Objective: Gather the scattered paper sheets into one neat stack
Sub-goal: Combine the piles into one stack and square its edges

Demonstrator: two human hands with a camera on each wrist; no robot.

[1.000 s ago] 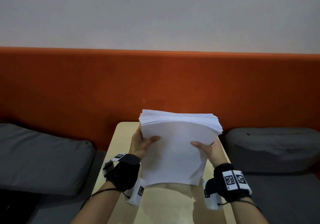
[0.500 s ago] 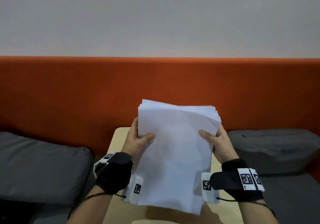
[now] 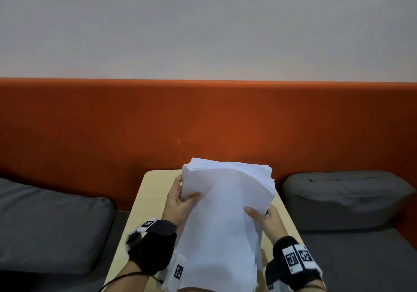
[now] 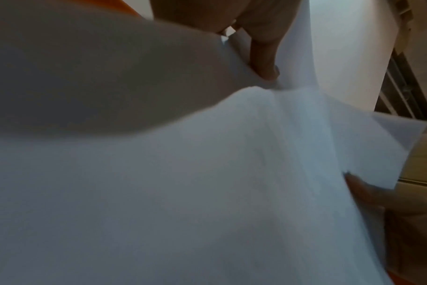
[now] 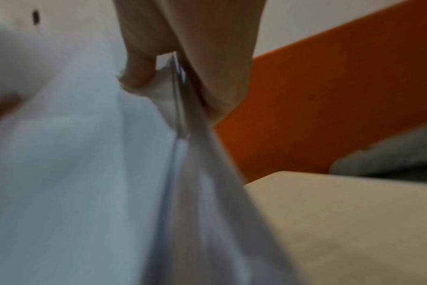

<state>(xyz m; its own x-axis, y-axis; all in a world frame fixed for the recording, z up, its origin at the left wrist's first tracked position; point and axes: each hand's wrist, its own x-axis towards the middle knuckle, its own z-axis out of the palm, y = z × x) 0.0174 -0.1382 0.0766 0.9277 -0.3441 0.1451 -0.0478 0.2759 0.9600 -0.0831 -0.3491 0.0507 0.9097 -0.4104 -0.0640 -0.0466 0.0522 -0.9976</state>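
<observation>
A: Hands first. Left hand (image 3: 178, 203) grips the left edge of the stack (image 3: 222, 221), thumb across the front sheet, fingers behind. Right hand (image 3: 266, 220) does the same on the right edge, a little lower

B: Both clenched on paper, then?

A: Yes, each pinching thumb against fingers. The right wrist view shows the sheet edges clamped between thumb and palm side

B: Where is the stack?

A: Held on end over the table (image 3: 149, 197), leaning away from the person, lower edge hidden at the frame bottom. Cannot tell whether it touches the tabletop

B: Why on end?

A: My reading: grips at the two side edges leave top and bottom free, so the sheets can slide level when tapped down. Top corners are fanned, not yet square

B: Surroundings?

A: Grey cushions (image 3: 52, 221) on both sides, orange backrest (image 3: 203, 120) behind the table. No loose sheets visible on the table
</observation>
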